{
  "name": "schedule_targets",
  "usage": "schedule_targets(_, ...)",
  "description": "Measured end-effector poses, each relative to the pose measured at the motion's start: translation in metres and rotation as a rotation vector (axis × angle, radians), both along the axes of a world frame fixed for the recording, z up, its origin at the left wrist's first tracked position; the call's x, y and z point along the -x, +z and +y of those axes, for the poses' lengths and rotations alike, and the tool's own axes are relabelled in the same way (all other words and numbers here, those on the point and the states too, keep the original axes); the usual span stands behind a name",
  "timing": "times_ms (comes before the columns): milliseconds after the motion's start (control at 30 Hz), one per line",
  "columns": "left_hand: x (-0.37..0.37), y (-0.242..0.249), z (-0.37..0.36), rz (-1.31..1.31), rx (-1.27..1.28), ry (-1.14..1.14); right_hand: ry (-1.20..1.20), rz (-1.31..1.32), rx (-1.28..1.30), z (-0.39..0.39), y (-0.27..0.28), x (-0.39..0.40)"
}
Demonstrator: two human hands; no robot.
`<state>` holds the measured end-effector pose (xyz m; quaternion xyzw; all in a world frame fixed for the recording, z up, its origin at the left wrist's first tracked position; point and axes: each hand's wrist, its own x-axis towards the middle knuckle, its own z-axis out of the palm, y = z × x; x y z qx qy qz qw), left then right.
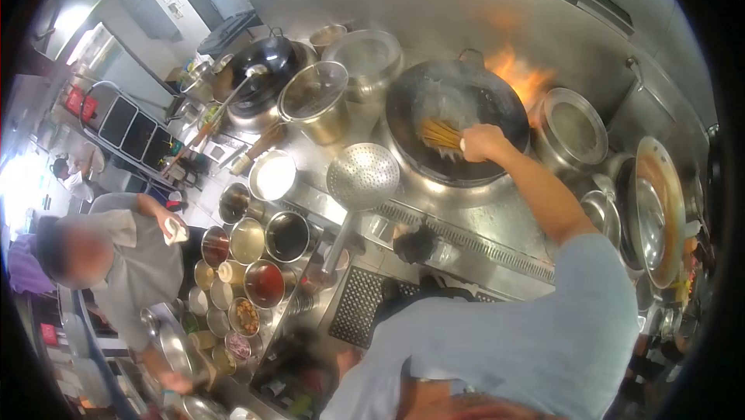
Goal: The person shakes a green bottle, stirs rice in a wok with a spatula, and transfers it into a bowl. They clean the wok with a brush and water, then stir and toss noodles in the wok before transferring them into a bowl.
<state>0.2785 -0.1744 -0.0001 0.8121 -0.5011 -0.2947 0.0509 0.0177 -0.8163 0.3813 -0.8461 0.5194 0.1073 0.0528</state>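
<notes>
My right hand (483, 143) is closed around a bamboo wok brush (441, 134), its bristles down inside a large black wok (497, 102). Steam and some liquid show around the bristles. Flames (521, 75) rise at the wok's far right edge. Low beside my body, a small blurred patch looks like my left hand (348, 359); its fingers cannot be made out. A perforated skimmer (363, 177) lies at the stove's front edge, left of the wok, with its handle pointing down toward the front.
Metal pots (313, 106) and a second wok (272, 55) stand to the left. Several seasoning containers (265, 283) crowd the left counter, where another person (140, 245) stands holding a white cloth. A wide metal pan (660, 214) leans at right, near a lidded pot (573, 127).
</notes>
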Motion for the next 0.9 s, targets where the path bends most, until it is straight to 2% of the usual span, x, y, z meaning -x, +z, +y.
schedule_targets(67, 0.007, 0.001, 0.014, 0.014, -0.082, -0.024, -0.19, -0.052, -0.19, -0.015, 0.006, 0.011)
schedule_targets(133, 0.014, 0.002, 0.02, 0.028, -0.12, -0.054, -0.316, -0.379, -0.06, -0.054, -0.066, 0.014)
schedule_targets(200, 0.013, 0.006, 0.02, 0.036, -0.122, -0.051, -0.471, -0.642, 0.026, -0.049, -0.122, -0.008)
schedule_targets(233, 0.011, 0.011, 0.018, 0.049, -0.116, -0.012, -0.497, -0.688, -0.108, -0.02, -0.104, -0.022)
schedule_targets(333, 0.005, 0.027, 0.011, 0.108, -0.098, 0.145, -0.22, -0.527, 0.017, 0.017, -0.078, -0.029)
schedule_targets(433, -0.001, 0.043, -0.002, 0.205, -0.074, 0.31, -0.464, -0.697, -0.166, -0.025, -0.061, -0.028)
schedule_targets(467, -0.003, 0.046, -0.007, 0.232, -0.067, 0.339, -0.478, -0.696, -0.126, -0.032, -0.069, -0.03)
schedule_targets(533, -0.007, 0.046, -0.014, 0.257, -0.064, 0.345, -0.49, -0.7, -0.035, -0.049, -0.101, -0.043)
schedule_targets(567, -0.01, 0.045, -0.018, 0.256, -0.061, 0.334, -0.348, -0.698, 0.01, -0.038, -0.115, -0.042)
schedule_targets(633, -0.018, 0.039, -0.025, 0.245, -0.063, 0.284, -0.159, -0.538, 0.057, -0.002, -0.096, -0.029)
schedule_targets(700, -0.017, 0.039, -0.035, 0.243, -0.079, 0.24, -0.144, -0.345, 0.07, -0.038, -0.094, 0.008)
schedule_targets(767, -0.015, 0.041, -0.044, 0.238, -0.087, 0.22, -0.27, -0.233, 0.252, -0.079, -0.098, 0.045)
schedule_targets(800, -0.017, 0.043, -0.047, 0.237, -0.089, 0.22, -0.371, -0.378, 0.372, -0.097, -0.114, 0.064)
schedule_targets(833, -0.019, 0.046, -0.049, 0.26, -0.084, 0.25, -0.404, -0.448, 0.367, -0.093, -0.108, 0.07)
schedule_targets(900, -0.021, 0.052, -0.056, 0.325, -0.066, 0.312, -0.64, -0.484, 0.24, -0.083, -0.111, 0.051)
